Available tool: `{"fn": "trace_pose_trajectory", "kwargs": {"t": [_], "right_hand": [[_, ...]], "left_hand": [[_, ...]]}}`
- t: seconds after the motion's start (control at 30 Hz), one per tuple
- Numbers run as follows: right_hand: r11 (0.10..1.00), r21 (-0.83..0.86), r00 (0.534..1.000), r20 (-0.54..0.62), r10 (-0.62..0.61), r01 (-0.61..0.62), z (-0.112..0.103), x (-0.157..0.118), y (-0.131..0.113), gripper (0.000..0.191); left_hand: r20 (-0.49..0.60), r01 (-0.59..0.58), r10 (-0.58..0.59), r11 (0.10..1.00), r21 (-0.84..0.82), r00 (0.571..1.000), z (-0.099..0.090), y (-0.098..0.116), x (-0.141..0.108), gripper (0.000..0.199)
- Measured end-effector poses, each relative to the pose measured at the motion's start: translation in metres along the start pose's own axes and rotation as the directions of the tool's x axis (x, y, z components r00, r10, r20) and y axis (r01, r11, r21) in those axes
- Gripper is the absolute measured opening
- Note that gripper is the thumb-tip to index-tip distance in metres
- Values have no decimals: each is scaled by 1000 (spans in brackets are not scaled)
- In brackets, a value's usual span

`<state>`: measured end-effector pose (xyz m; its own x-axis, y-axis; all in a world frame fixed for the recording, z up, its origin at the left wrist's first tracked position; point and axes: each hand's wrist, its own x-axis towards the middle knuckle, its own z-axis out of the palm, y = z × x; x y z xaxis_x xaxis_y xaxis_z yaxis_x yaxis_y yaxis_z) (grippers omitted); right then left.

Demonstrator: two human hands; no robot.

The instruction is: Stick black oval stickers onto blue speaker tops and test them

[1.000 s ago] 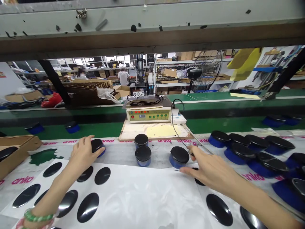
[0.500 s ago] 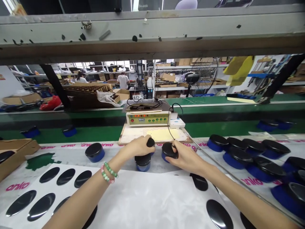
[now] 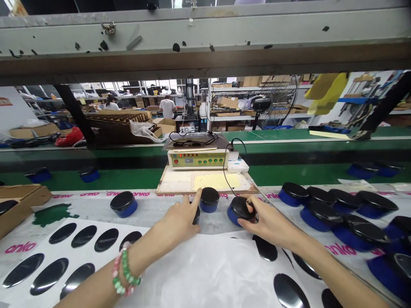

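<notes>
My right hand (image 3: 265, 218) grips the side of a round, black-topped blue disc-shaped piece (image 3: 241, 208), its thumb and fingers at the right edge. My left hand (image 3: 176, 220) is open, with the index finger stretched forward and the thumb apart. It partly covers another round piece (image 3: 195, 216); whether it touches that one I cannot tell. Just beyond the left fingertips stands a separate black-topped blue piece (image 3: 209, 199). Farther left is one more (image 3: 123, 204). White sheets (image 3: 192, 269) with glossy black ovals (image 3: 84, 236) lie beneath my forearms.
A control box (image 3: 198, 159) with lights and buttons sits on a board at the back centre, its cable hanging down right. Several blue pieces (image 3: 321, 214) are grouped at right. A cardboard box (image 3: 28, 201) stands left. A shelf beam (image 3: 205, 38) crosses overhead.
My left hand has let go of the far middle piece and drawn back to the left and nearer. My right hand and its piece have shifted slightly right in view.
</notes>
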<state>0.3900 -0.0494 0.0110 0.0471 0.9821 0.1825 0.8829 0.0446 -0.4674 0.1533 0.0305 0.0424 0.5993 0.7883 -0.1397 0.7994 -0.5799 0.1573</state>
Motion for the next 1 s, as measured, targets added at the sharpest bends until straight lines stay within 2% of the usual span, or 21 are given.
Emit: {"fn": "trace_pose_trajectory", "kwargs": {"t": [0.1, 0.17, 0.3, 0.4, 0.47, 0.57, 0.7, 0.8, 0.83, 0.9, 0.93, 1.0], "right_hand": [[1000, -4, 1000, 23, -18, 19, 3, -3, -3, 20], [1000, -18, 1000, 12, -7, 7, 3, -4, -3, 18], [998, -40, 999, -30, 42, -43, 3, -3, 4, 19], [997, -38, 996, -66, 67, -69, 4, -1, 9, 25], [997, -28, 993, -90, 71, -73, 5, 1, 10, 24], [998, 9, 988, -138, 66, -65, 3, 2, 12, 26], [994, 86, 954, -287, 83, -61, -7, -1, 13, 25], [940, 329, 917, -397, 47, 95, -15, -8, 8, 31], [882, 438, 912, -409, 20, 177, -16, -11, 4, 34], [745, 601, 918, -394, -41, 291, -16, -18, -6, 35], [707, 635, 925, -373, -73, 312, -16, -23, -11, 34], [678, 660, 934, -339, -115, 324, -16, -31, -21, 32]], "left_hand": [[-53, -78, 79, 997, 28, 995, 6, 12, -10, 74], [-63, -190, 192, 981, 33, 979, 9, 24, -11, 63], [-133, -409, 414, 910, 68, 900, 14, 41, 2, 40], [-198, -519, 527, 850, 92, 827, 20, 44, 18, 46], [-228, -560, 564, 824, 88, 794, 23, 41, 27, 51], [-281, -559, 551, 827, 60, 786, 26, 33, 33, 63], [-354, -520, 478, 854, -29, 804, 22, 23, 28, 78], [-397, -515, 437, 850, -112, 807, 14, 25, 18, 80], [-414, -536, 428, 822, -189, 803, 11, 28, 14, 84], [-450, -600, 419, 684, -414, 789, 5, 37, 6, 94], [-466, -623, 418, 587, -518, 780, 2, 42, 3, 95], [-489, -641, 416, 460, -614, 767, -4, 50, -4, 84]]}}
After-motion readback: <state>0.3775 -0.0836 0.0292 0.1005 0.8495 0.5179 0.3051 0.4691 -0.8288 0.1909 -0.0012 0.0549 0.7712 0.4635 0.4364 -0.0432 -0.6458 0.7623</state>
